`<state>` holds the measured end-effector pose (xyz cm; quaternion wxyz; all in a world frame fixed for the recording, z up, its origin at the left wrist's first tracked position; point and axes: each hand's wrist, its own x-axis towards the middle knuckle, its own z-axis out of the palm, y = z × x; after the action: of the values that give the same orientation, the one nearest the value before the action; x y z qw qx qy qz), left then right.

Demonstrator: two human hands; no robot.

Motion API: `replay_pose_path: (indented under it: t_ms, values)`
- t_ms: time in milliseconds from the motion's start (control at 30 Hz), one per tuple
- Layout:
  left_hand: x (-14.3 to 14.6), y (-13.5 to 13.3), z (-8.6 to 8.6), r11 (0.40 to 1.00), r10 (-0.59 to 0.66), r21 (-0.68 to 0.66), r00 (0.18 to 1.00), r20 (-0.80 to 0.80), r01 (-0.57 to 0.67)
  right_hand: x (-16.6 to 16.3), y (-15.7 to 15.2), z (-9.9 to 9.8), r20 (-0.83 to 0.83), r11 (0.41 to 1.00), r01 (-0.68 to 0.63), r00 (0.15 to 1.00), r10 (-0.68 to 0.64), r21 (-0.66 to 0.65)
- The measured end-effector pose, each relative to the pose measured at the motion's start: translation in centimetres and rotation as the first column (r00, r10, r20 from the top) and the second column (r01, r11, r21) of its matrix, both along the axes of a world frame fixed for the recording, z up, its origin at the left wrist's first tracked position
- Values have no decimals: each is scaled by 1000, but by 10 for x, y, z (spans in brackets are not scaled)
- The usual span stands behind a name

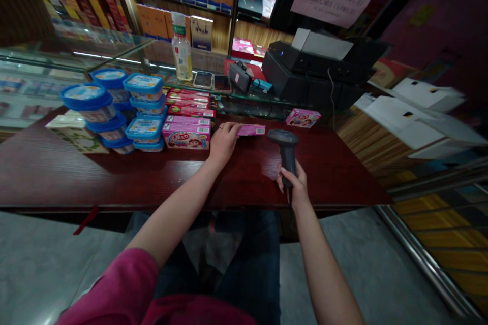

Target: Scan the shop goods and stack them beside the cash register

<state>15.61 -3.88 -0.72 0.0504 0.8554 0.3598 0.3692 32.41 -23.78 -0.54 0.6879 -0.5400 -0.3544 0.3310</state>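
Observation:
My left hand (223, 141) lies on a dark red wooden counter (114, 172), fingers closed on the end of a flat pink box (250, 130) with a barcode label. My right hand (293, 183) grips the handle of a black barcode scanner (285, 150), its head tilted toward the pink box a short way to the left. Stacks of similar pink boxes (186, 134) stand just left of my left hand. Another pink box (303, 118) lies alone at the counter's far right.
Blue-lidded tubs (110, 106) are piled at the counter's left beside a patterned box (78, 134). Behind stand a glass case with a bottle (182, 48), a phone (203, 79) and a black register (316, 71). White cartons (412, 117) sit right; shelves of goods line the back.

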Motion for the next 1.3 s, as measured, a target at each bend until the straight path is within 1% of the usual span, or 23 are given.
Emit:
replay_pose_path:
  t_ms: [100,200,300,400,467,533,633,733,800,833,1000,1067,1133,1200,1300]
  values:
    - [-8,-7,4,996,-42,73,998,-53,46,6,6,-1,-59,997,56,997,-53,48]
    - [-27,-19,8,981,-129,126,980,-155,149,8,15,-1,-97,992,110,990,-105,58]
    - [-57,-30,11,956,-233,122,943,-239,267,3,25,-2,-124,986,160,981,-152,57]
    - [-95,-36,13,943,-287,86,915,-283,323,-10,35,-2,-102,980,192,977,-187,45]
    - [-121,-36,16,950,-272,74,921,-278,303,-19,42,-1,-80,975,222,973,-219,30]
    - [-146,-34,18,967,-213,76,937,-277,242,-27,48,1,-82,966,257,963,-255,11]
    - [-179,-33,20,991,-61,98,949,-310,95,-35,58,1,-101,956,292,952,-290,2]
    - [-202,-36,17,988,112,139,946,-304,-72,-39,64,-1,-105,950,312,945,-308,24]
    - [-209,-40,13,977,191,150,940,-281,-154,-40,66,-3,-104,948,316,945,-311,37]
    - [-210,-42,11,973,211,151,938,-275,-175,-40,66,-3,-103,948,316,945,-310,42]
    - [-202,-44,7,977,179,169,938,-298,-132,-41,62,-3,-84,956,289,955,-284,52]
    - [-199,-42,9,972,204,174,936,-287,-158,-41,60,-1,-75,964,262,963,-259,36]
    - [-199,-40,10,966,232,178,933,-276,-187,-38,57,-1,-90,964,263,962,-259,40]
    - [-199,-40,10,964,240,181,932,-272,-195,-29,54,-1,-123,938,336,938,-325,81]
    - [-191,-48,8,965,235,176,936,-264,-193,2,50,-3,-167,840,521,851,-498,149]
